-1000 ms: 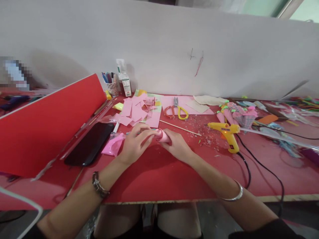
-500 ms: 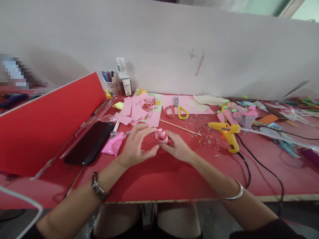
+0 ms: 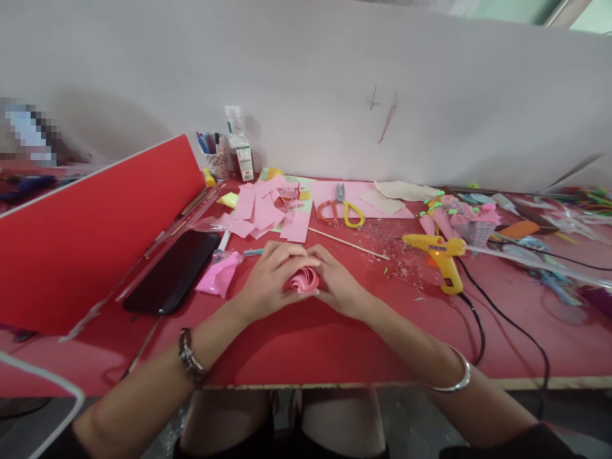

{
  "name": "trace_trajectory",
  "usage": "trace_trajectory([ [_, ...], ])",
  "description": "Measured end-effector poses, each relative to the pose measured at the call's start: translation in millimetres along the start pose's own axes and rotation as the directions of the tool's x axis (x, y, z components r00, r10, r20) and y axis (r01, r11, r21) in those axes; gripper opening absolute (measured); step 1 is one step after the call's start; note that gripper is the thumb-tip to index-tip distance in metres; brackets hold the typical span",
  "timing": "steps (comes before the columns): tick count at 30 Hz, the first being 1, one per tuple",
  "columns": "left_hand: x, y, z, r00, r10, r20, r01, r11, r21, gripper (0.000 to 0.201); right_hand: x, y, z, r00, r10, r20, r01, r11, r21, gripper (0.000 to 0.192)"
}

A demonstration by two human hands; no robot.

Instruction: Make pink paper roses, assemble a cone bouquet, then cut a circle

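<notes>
A pink paper roll [image 3: 305, 280], coiled in a loose spiral like a rose, is held between both hands just above the red tabletop. My left hand [image 3: 275, 280] curves around its left side, fingers over the top and thumb below. From the right, my right hand [image 3: 342, 284] closes on the same roll, its fingertips partly hidden behind the paper. The spiral end faces me. Behind the hands lie cut pink paper pieces [image 3: 261, 207] in a loose pile. A thin wooden stick [image 3: 349, 243] rests to the right of them.
Scissors [image 3: 340, 207] lie on pink paper at the back. A yellow glue gun [image 3: 435, 255] with a lit light stands at right, its cord trailing forward. To the left are a black phone [image 3: 169, 274], a pink clay packet [image 3: 218, 274] and a leaning red board [image 3: 105, 236].
My left hand has closed in from beside the paper roll onto it. The roll has tipped toward me and dropped slightly, so its spiral end shows.
</notes>
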State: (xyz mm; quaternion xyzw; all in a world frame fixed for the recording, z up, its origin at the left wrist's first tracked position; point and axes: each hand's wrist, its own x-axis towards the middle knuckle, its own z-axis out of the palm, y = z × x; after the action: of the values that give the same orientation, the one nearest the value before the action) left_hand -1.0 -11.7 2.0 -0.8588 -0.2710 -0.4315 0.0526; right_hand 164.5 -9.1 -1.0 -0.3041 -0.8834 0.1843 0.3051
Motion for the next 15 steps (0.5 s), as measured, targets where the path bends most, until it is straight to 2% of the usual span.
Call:
trace_trajectory([
  [4,0.8,0.5,0.8,1.0,-0.004,-0.011,0.003,0.998,-0.068,0.036,0.0,1.5,-0.2,0.999,-0.04,-0.018,0.04,0.998,0.041,0.024],
  [8,2.4,1.1,0.0,1.0,-0.017,-0.01,0.015,0.993,-0.116,0.043,-0.7,-1.0,-0.2,0.999,-0.03,0.031,0.029,0.999,0.02,0.026],
  [12,3.0,2.2,0.1,1.0,0.025,0.014,-0.022,0.99,-0.142,0.032,-0.7,-3.6,3.1,1.0,-0.019,0.021,0.019,1.0,0.001,0.025],
  [15,3.7,4.2,-0.3,1.0,-0.007,0.008,0.008,0.987,-0.162,0.023,-0.3,-3.5,5.5,1.0,-0.01,-0.001,0.01,1.0,0.003,0.019],
])
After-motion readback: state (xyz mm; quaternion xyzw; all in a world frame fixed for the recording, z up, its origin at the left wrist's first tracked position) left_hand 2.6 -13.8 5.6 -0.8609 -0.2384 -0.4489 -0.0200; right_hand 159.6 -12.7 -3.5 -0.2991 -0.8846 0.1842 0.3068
